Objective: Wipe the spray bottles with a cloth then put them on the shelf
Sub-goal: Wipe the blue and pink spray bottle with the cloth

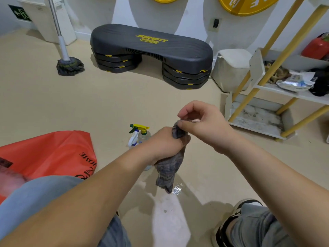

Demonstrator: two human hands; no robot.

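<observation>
A grey striped cloth (pixel 168 172) hangs down from my left hand (pixel 162 144), which is clenched around its upper part. My right hand (pixel 203 122) pinches the cloth's top end between thumb and fingers, just above the left fist. Behind my left hand, two spray bottles stand on the floor: one with a yellow and green trigger (pixel 142 131) and one white and blue (pixel 133 139), both partly hidden by my wrist. The white shelf with yellow posts (pixel 258 122) stands to the right, its bottom tier dusty.
A red plastic bag (pixel 53 154) lies on the floor at left. A dark step platform (pixel 151 50) and a mop (pixel 70 65) stand by the far wall. A wet patch (pixel 177 189) glistens below the cloth. My shoe (pixel 229 225) is at lower right.
</observation>
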